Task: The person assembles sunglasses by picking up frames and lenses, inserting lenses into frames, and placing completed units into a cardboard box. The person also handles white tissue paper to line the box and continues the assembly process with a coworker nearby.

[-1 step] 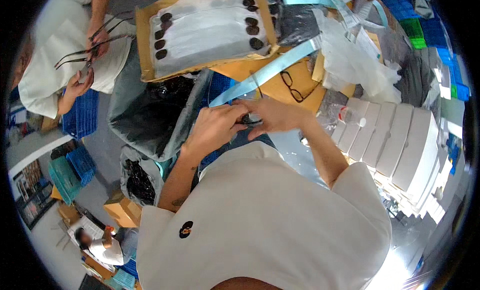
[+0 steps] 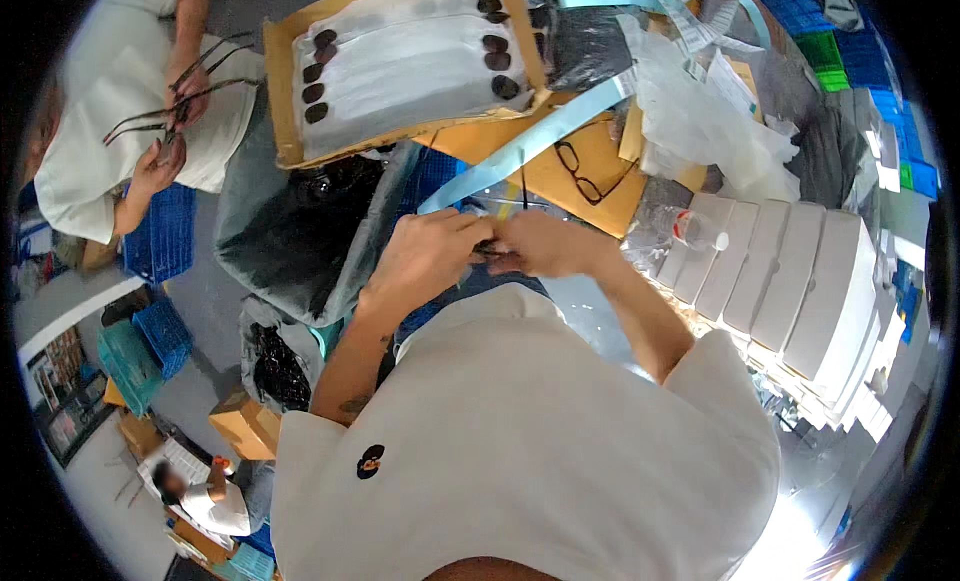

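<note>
In front of my chest both hands meet around a small pair of dark glasses point(image 2: 487, 249), mostly hidden by the fingers. A thin dark temple point(image 2: 523, 181) sticks up above the knuckles. My left hand point(image 2: 425, 256) is closed, its fingertips pinching the near side of the glasses. My right hand point(image 2: 550, 243) is closed on them from the other side, slightly blurred, its fingers curled under. A second pair of black-framed glasses point(image 2: 590, 181) lies on an orange-yellow envelope point(image 2: 540, 161) beyond my right hand. A light blue strip point(image 2: 535, 141) slants across that envelope.
A cardboard tray point(image 2: 275, 91) with dark round lenses lies ahead. Left of my hands stands a grey-lined bin point(image 2: 250, 221); stacked white boxes point(image 2: 790, 271) and a plastic bottle point(image 2: 700, 229) are at right. A co-worker's hands point(image 2: 165, 161) hold several glasses frames at upper left.
My right hand has turned and drawn in closer to my left, covering more of the glasses. The temple now points more upright. The view has shifted slightly.
</note>
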Tool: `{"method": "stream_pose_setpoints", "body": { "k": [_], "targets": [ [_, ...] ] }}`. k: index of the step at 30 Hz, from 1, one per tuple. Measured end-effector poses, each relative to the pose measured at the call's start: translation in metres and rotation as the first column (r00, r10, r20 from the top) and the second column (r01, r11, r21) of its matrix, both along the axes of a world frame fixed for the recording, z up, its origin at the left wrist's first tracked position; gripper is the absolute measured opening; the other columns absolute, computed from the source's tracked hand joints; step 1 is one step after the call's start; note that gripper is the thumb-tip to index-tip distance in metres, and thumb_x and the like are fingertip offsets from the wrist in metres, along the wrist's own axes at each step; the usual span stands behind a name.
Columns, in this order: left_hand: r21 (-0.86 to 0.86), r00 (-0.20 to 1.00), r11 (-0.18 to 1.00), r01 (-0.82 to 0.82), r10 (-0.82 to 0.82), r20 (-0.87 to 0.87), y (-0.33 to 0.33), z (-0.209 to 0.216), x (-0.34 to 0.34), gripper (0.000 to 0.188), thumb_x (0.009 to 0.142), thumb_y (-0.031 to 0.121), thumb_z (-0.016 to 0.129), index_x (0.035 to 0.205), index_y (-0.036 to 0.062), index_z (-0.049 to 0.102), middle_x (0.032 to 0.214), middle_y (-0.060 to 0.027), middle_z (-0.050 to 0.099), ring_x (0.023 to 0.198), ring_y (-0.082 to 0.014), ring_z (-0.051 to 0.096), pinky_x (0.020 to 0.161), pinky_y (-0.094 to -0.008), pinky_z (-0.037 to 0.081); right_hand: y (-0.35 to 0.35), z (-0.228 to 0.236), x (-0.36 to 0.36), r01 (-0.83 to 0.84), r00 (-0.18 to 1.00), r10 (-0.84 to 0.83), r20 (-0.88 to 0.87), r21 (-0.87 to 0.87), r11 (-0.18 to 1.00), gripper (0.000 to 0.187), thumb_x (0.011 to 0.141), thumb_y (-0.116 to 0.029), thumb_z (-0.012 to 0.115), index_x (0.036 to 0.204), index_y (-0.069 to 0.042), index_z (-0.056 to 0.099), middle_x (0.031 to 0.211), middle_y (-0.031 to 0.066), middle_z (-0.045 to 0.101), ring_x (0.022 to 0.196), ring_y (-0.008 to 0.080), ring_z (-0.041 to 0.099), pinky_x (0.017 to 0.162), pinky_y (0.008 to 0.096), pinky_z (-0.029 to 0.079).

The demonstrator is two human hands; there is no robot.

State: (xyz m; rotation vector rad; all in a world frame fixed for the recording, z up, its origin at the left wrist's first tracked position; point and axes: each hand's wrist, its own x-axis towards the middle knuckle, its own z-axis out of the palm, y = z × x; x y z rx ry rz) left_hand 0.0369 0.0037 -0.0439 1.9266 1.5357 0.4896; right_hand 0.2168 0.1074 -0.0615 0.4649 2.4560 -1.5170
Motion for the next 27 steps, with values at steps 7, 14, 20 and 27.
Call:
{"method": "stream_pose_setpoints", "body": {
  "k": [7,14,20,27],
  "targets": [
    [0.352,0.975,0.910,-0.219,0.215,0.052,0.025,-0.013,0.019,0.045,0.076,0.012,0.075,0.117,0.0052,0.059,0.110,-0.0132,0.062,0.102,-0.0315,0.061,0.087,-0.0400,0.050,0.010,-0.062,0.099,0.623,0.741,-0.639,-0.205,0.566,0.540,0.017,0.086,-0.011,0.061,0.101,-0.002,0.060,0.083,0.0191,0.064,0.081,0.0378,0.063,0.067,0.0469,0.048],
    [-0.069,0.831,0.861,-0.504,0.505,0.231,-0.039,-0.112,0.010,0.029,0.086,0.008,0.066,0.114,0.0041,0.059,0.107,-0.0132,0.064,0.098,-0.0307,0.061,0.085,-0.0389,0.050,0.055,-0.192,0.136,0.560,0.681,-0.730,0.059,0.600,0.570,0.042,0.086,-0.031,0.066,0.116,-0.005,0.056,0.096,0.0176,0.068,0.091,0.0384,0.064,0.079,0.0481,0.050],
    [0.000,0.225,0.229,-0.973,0.955,0.193,-0.131,-0.240,-0.124,0.019,0.085,-0.001,0.060,0.104,0.0010,0.061,0.100,-0.0114,0.067,0.089,-0.0257,0.066,0.073,-0.0353,0.054,0.065,-0.218,0.139,0.593,0.737,-0.674,0.059,0.423,0.685,0.041,0.084,-0.022,0.068,0.117,-0.001,0.057,0.101,0.0190,0.068,0.091,0.0355,0.066,0.077,0.0443,0.051],
    [-0.018,0.512,0.523,-0.852,0.827,-0.231,-0.115,-0.363,-0.218,0.041,0.076,0.004,0.064,0.116,0.0045,0.061,0.120,-0.0170,0.059,0.117,-0.0359,0.053,0.096,-0.0436,0.045,0.032,-0.136,0.075,0.729,0.587,-0.717,-0.376,0.631,0.265,0.030,0.083,-0.010,0.070,0.110,-0.001,0.061,0.097,0.0135,0.063,0.090,0.0308,0.062,0.079,0.0407,0.050]
  ]
}}
